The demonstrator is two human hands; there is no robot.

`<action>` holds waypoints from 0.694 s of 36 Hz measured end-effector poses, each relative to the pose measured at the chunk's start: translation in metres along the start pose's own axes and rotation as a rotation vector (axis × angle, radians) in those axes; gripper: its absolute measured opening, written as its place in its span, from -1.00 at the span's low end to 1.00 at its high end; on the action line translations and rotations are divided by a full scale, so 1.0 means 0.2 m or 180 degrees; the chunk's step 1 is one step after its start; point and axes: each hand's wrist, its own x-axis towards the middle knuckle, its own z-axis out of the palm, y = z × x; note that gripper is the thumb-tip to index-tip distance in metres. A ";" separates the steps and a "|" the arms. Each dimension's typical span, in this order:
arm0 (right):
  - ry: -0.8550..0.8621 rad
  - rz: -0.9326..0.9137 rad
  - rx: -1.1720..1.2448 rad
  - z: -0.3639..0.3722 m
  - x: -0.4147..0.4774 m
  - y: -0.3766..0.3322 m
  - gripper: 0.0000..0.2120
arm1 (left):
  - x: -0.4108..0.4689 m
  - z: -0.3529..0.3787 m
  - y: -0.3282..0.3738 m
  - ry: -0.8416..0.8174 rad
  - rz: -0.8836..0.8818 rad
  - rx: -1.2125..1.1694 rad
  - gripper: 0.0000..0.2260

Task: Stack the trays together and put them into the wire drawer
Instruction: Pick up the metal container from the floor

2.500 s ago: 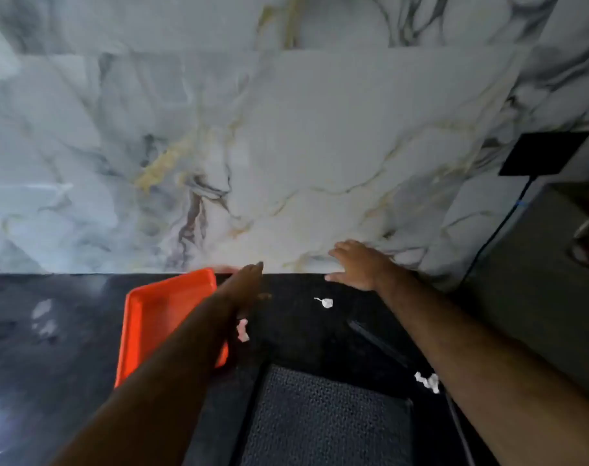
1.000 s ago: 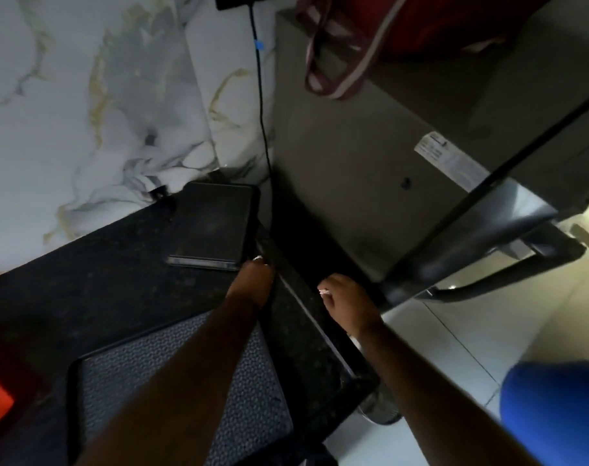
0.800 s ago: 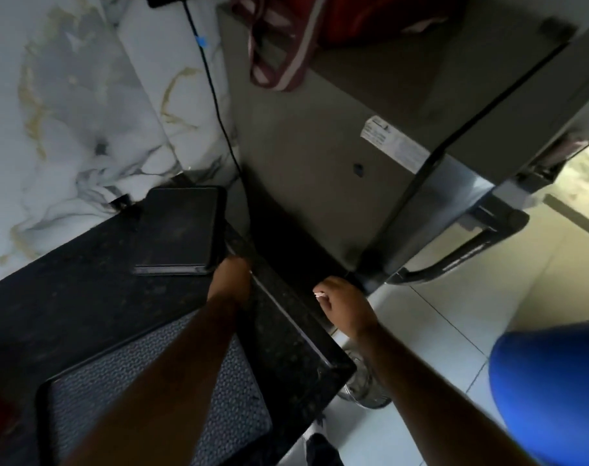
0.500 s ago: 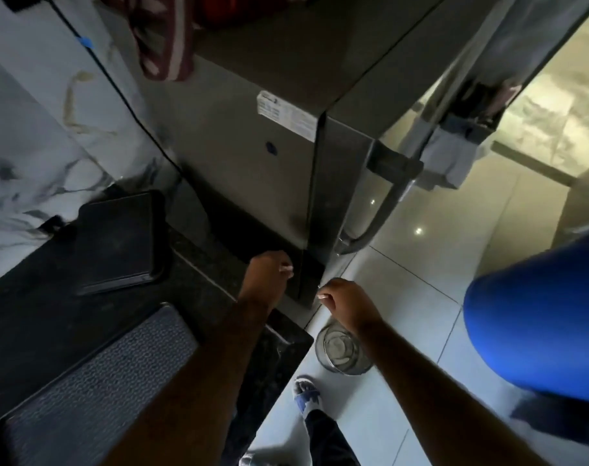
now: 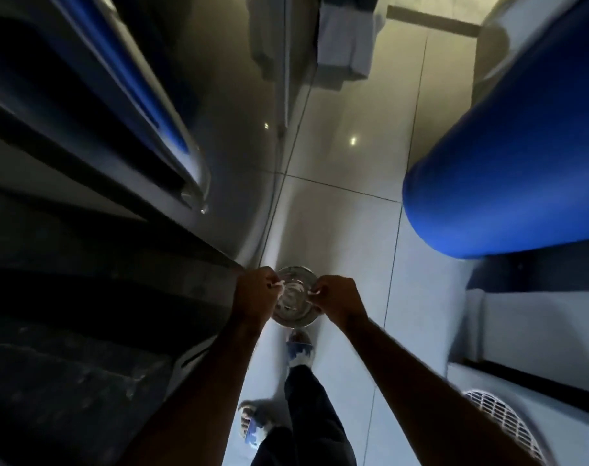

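No tray and no wire drawer is in view. My left hand and my right hand hang side by side over a small round metal bin on the floor tiles. Each hand has its fingertips pinched on a small white scrap: one scrap at the left hand, another scrap at the right. The two hands are apart, with the bin's open mouth showing between them.
The dark countertop edge runs along the left, with a steel fridge and its handle behind it. A big blue barrel stands at the right and a white grille at lower right. My sandalled feet are below the bin.
The view swung right and down from the countertop with the orange tray and grey mat to the floor. Both hands left the counter and came over the metal bin, pinched on white scraps.
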 end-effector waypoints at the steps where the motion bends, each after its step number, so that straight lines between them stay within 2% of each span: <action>1: -0.0009 0.0121 0.0136 0.06 0.05 0.08 -0.88 | 0.05 0.07 -0.03 -0.0015 -0.0019 0.0013 -0.95; 5: 0.0008 0.0380 0.0389 0.28 0.21 0.33 -0.85 | 0.24 0.35 -0.18 -0.0086 -0.0161 0.0085 -0.93; 9: 0.0058 0.0298 0.0384 0.48 0.36 0.47 -0.87 | 0.38 0.64 -0.38 -0.0273 -0.0400 0.0132 -0.88; 14: 0.0075 0.0264 0.0192 0.63 0.53 0.62 -0.79 | 0.50 0.87 -0.58 -0.0425 -0.0565 0.0349 -0.82; 16: -0.0047 0.0263 0.0110 0.67 0.59 0.67 -0.74 | 0.54 0.91 -0.63 -0.0562 -0.0568 0.0485 -0.85; 19: -0.0289 0.0338 -0.0015 0.70 0.61 0.70 -0.63 | 0.58 0.94 -0.69 -0.0726 -0.0485 0.0679 -0.72; 22: -0.0538 0.0320 -0.0218 0.68 0.57 0.69 -0.65 | 0.57 0.93 -0.67 -0.0753 -0.0329 0.1013 -0.71; 25: -0.0432 0.0252 -0.0219 0.63 0.50 0.66 -0.51 | 0.52 0.86 -0.53 -0.0777 -0.0166 0.1153 -0.70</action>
